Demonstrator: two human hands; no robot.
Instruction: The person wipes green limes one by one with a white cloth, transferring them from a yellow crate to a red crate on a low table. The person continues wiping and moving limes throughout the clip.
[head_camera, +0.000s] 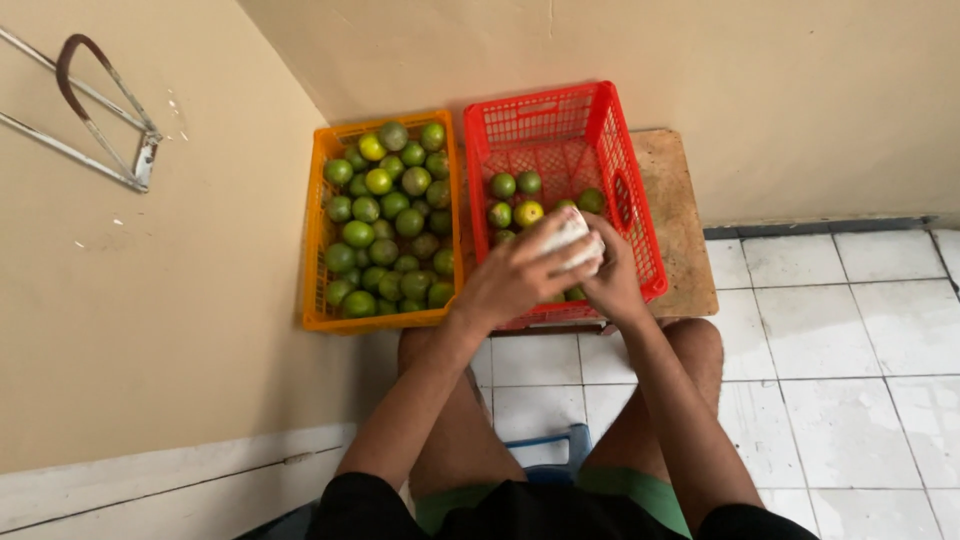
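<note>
- White cloth, a crumpled pale rag (570, 240), is held between both hands above the near half of the red basket; whether a fruit is wrapped inside it cannot be told.
- Left hand (515, 275): fingers are curled over the cloth from the 8 o'clock side and pressed against it.
- Right hand (612, 280): fingers are closed on the cloth from the 4 o'clock side, thumb hidden.
- Red perforated plastic basket (620, 150): a few green and yellowish round citrus fruits (515, 185) are seen on its floor, at 11 o'clock from the hands.
- Orange perforated plastic basket (318, 260): set touching the red one at its 9 o'clock side and filled with many green round citrus fruits (390, 215).
- Brown wooden board (680, 230): both baskets are borne by it; its bare part shows at 3 o'clock of the red basket.
- White tiled floor (850, 380) is seen at 4 o'clock, and a blue plastic stool edge (560, 445) between the knees at 6 o'clock.
</note>
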